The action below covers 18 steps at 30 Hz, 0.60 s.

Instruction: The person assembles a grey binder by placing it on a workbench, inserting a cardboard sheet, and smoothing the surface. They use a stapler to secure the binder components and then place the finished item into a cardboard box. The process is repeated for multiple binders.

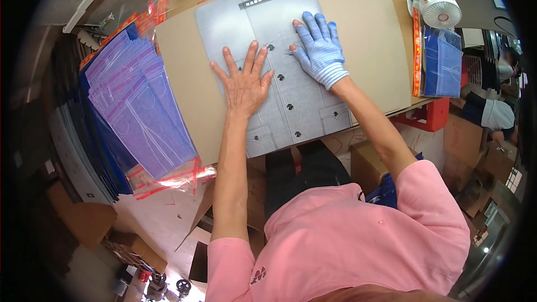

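A grey sheet printed like a buttoned shirt front (263, 100) lies flat on a larger brown cardboard sheet (375, 39). My bare left hand (244, 81) rests on its left half, fingers spread, holding nothing. Farther right and a little higher, my right hand (321, 47) lies on the sheet's right edge with fingers spread. It wears a blue and white striped glove whose thumb and index fingertips are bare. Round dark buttons are printed down the middle of the sheet between my hands, and a small dark label is at its top.
Left of the cardboard lies a fanned stack of purple-blue printed sheets (140, 100) beside dark folded pieces (78, 145). At the right stand a white fan (441, 8) and a blue packet (442, 61). A red stool (428, 116) sits below the table edge. Another person (495, 114) is at far right.
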Motion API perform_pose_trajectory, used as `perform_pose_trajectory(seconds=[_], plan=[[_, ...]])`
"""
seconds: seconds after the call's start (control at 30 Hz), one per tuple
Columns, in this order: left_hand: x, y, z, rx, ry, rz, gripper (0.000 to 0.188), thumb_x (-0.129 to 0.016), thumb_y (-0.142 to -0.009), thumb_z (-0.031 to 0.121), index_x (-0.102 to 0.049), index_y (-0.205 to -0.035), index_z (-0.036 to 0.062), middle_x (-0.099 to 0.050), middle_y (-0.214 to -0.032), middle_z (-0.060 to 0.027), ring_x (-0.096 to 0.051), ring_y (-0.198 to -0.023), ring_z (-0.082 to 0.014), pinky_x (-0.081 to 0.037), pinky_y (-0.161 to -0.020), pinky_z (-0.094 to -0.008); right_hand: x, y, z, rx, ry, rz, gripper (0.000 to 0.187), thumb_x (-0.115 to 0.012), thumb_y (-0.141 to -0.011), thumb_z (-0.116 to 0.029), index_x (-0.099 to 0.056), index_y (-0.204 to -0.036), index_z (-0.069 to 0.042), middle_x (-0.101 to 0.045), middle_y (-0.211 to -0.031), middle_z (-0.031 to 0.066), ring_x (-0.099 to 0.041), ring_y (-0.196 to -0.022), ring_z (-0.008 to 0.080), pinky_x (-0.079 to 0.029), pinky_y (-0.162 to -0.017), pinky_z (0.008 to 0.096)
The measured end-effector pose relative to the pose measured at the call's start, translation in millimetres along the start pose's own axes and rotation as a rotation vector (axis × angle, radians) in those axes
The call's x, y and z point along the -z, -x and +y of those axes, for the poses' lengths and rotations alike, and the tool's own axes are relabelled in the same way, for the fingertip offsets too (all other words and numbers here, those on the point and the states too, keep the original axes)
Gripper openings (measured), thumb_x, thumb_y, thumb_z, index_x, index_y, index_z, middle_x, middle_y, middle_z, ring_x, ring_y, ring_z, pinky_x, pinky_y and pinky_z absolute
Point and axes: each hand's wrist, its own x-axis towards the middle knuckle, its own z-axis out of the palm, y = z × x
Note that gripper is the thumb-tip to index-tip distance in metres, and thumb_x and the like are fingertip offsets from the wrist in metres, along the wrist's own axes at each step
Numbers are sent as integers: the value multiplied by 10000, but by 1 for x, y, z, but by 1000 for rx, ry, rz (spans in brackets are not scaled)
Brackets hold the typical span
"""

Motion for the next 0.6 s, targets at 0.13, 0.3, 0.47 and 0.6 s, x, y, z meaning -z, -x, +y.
perform_pose_trajectory(seconds=[0.13,0.3,0.47,0.6], plan=[[-1,-1,2,16,28,-5,555,-480,-891,418,-330,-1403,266,-239,-1490,61,-51,-1360,-458,9,-999,-722,-5,2,-1,-26,15,19,569,-516,-854,-447,-439,-1332,-149,-355,-1414,108,-278,-1327,321,-166,-1081,532],[0,-2,6,39,43,-6,552,-482,-890,391,-333,-1402,245,-240,-1491,47,-41,-1364,-455,31,-992,-725,-7,2,-2,-40,10,41,576,-518,-851,-455,-439,-1333,-150,-366,-1406,104,-283,-1323,320,-170,-1078,538],[-2,-2,5,32,34,28,552,-490,-887,388,-343,-1398,245,-257,-1486,59,-59,-1363,-454,35,-986,-726,-9,2,-3,-35,8,69,555,-523,-846,-447,-462,-1310,-148,-392,-1385,98,-313,-1301,318,-192,-1060,549],[-4,-2,3,13,50,49,541,-497,-885,386,-362,-1389,244,-286,-1474,79,-79,-1355,-464,32,-979,-731,-12,4,-3,-24,33,92,540,-527,-841,-441,-478,-1292,-149,-406,-1374,95,-328,-1289,317,-201,-1049,557]])
